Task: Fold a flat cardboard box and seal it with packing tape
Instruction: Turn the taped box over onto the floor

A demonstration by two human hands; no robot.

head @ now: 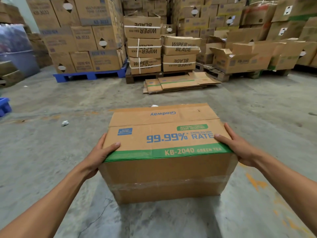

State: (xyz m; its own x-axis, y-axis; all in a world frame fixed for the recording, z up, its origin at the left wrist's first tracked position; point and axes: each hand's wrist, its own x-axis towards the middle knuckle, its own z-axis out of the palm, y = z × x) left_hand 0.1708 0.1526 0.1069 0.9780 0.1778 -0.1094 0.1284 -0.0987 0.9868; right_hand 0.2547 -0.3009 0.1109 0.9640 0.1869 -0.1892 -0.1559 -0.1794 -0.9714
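Note:
A brown cardboard box (164, 152) with a green stripe and blue "99.99% RATE" print is erected and sits in front of me over the concrete floor. A strip of clear packing tape (171, 183) runs across its near face. My left hand (98, 155) holds the box's left side, thumb on the upper panel. My right hand (238, 148) holds the right side, thumb lying on the green stripe. The far flap (163, 114) with the "Glodway" print lies nearly flat along the top. No tape roll is visible.
A pile of flattened cartons (180, 82) lies on the floor ahead. Behind it stand pallets stacked with "WIPER BLADE" cartons (145, 47) and other boxes, one on a blue pallet (89, 75). A blue crate (4, 106) sits at the left edge. Scraps litter the floor.

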